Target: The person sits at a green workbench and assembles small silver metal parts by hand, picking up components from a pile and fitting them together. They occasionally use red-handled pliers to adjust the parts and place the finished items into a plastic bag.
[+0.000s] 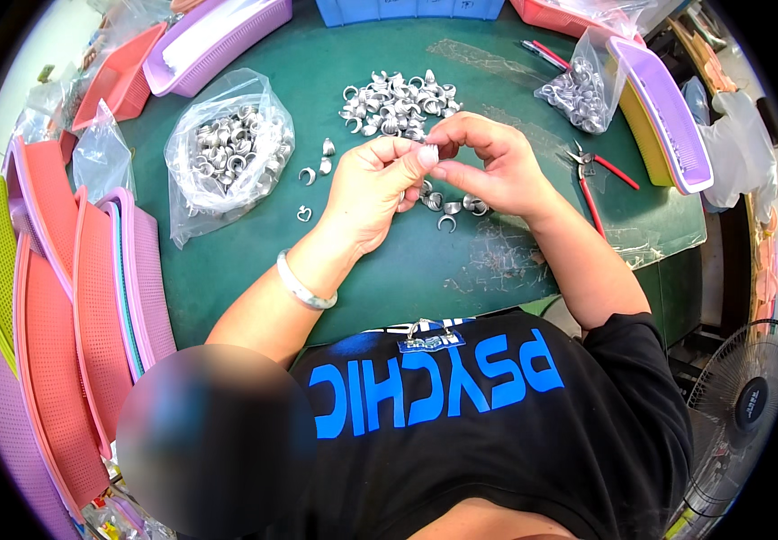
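Note:
Above the middle of the green table, my left hand [362, 193] pinches a small silver ring [433, 149] between thumb and fingers. My right hand [495, 166] meets it from the other side, its index finger and thumb closed about the same piece. My fingers partly hide the ring. Just beyond my hands lies a heap of silver open rings [396, 106]. Several more rings [452, 208] lie beneath and beside my right hand. To the left of my left hand are a few loose rings [307, 175] and a heart-shaped piece [304, 213].
An open plastic bag of rings [231, 148] stands at left, a smaller bag [578, 94] at far right. Red-handled pliers [589, 162] lie at right. Coloured baskets [47, 333] crowd the left edge; a purple basket [668, 117] sits right. A fan [749, 396] stands lower right.

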Motion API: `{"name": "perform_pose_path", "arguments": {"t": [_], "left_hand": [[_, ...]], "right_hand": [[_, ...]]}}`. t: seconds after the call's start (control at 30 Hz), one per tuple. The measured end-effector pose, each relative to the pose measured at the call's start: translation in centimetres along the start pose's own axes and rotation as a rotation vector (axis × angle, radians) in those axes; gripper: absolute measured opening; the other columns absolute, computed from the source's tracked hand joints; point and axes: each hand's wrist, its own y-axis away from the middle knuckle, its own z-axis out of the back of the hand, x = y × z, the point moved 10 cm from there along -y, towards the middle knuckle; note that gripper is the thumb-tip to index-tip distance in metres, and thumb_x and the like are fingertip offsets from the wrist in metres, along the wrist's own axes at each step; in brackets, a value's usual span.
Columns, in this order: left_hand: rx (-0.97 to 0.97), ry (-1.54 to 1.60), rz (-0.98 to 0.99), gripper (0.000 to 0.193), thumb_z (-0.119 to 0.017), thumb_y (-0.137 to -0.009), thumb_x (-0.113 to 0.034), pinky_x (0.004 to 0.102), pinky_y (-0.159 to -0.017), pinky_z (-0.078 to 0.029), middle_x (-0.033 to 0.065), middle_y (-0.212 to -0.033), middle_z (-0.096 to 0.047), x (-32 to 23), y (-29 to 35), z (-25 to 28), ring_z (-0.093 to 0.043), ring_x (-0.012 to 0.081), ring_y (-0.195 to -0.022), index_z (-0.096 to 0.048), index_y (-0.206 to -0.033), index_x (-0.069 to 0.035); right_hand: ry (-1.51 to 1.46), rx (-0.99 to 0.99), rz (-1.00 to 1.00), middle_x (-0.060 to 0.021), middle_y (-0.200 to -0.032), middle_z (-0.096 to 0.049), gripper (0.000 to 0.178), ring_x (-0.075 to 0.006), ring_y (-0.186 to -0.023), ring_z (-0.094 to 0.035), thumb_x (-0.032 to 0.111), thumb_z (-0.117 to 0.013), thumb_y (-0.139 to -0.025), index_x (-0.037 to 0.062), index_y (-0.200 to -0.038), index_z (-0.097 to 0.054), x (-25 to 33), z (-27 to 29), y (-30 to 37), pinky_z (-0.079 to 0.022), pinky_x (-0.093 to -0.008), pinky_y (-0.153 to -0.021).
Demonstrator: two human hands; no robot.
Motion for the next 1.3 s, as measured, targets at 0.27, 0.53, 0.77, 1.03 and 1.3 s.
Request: {"name": "perform_pose_path", "arguments": {"t": [0.27, 0.53, 0.77, 1.03, 1.3], "left_hand": [[0.053, 0.129, 0.045, 0.026, -0.048, -0.091, -0.028, 0.0177, -0.042, -0.032, 0.0001, -0.063, -0.051, 0.1, 0.2, -0.6, -0.043, 0.0066, -0.05, -0.059, -0.088, -0.004], [0.04, 0.08, 0.09, 0.024, -0.047, -0.091, -0.025, 0.0173, -0.041, -0.031, 0.0002, -0.062, -0.049, 0.4, 0.2, -0.6, -0.042, 0.0066, -0.05, -0.057, -0.088, -0.004], [0.064, 0.069, 0.071, 0.021, -0.049, -0.09, -0.024, 0.0171, -0.042, -0.031, -0.0005, -0.062, -0.049, 0.2, 0.3, -0.8, -0.042, 0.006, -0.051, -0.057, -0.088, -0.005], [0.032, 0.031, 0.047, 0.017, -0.056, -0.086, -0.024, 0.0159, -0.042, -0.029, -0.0025, -0.063, -0.049, 0.1, 0.3, -0.5, -0.041, 0.0042, -0.051, -0.058, -0.086, -0.007], [-0.004, 0.028, 0.031, 0.015, -0.062, -0.082, -0.017, 0.0148, -0.044, -0.03, -0.004, -0.065, -0.049, -0.1, 0.3, -0.6, -0.042, 0.0031, -0.053, -0.06, -0.094, -0.007]], "right_hand": [[-0.142, -0.029, -0.089, -0.0009, -0.081, -0.058, 0.018, -0.0078, -0.073, -0.053, 0.006, -0.066, -0.077, 0.0013, -0.093, -0.06, -1.5, 0.2, 0.1, -0.044, -0.0227, -0.068], [-0.152, 0.033, -0.132, -0.0071, -0.095, -0.056, 0.021, -0.0133, -0.087, -0.054, 0.0, -0.06, -0.079, -0.0029, -0.1, -0.056, -1.9, 0.1, 0.3, -0.044, -0.027, -0.078], [-0.153, 0.027, -0.061, -0.007, -0.096, -0.055, 0.025, -0.0135, -0.087, -0.053, -0.002, -0.06, -0.078, -0.0021, -0.103, -0.056, -1.4, 0.2, 0.2, -0.044, -0.0267, -0.077], [-0.128, 0.028, -0.012, -0.0065, -0.094, -0.055, 0.028, -0.0124, -0.083, -0.052, -0.005, -0.061, -0.074, -0.0004, -0.101, -0.057, -0.7, 0.2, 0.1, -0.044, -0.0253, -0.072], [-0.06, 0.036, 0.027, -0.0063, -0.097, -0.054, 0.032, -0.0122, -0.084, -0.052, -0.008, -0.061, -0.073, 0.0003, -0.103, -0.056, -0.4, 0.1, 0.1, -0.044, -0.0251, -0.073]]}}
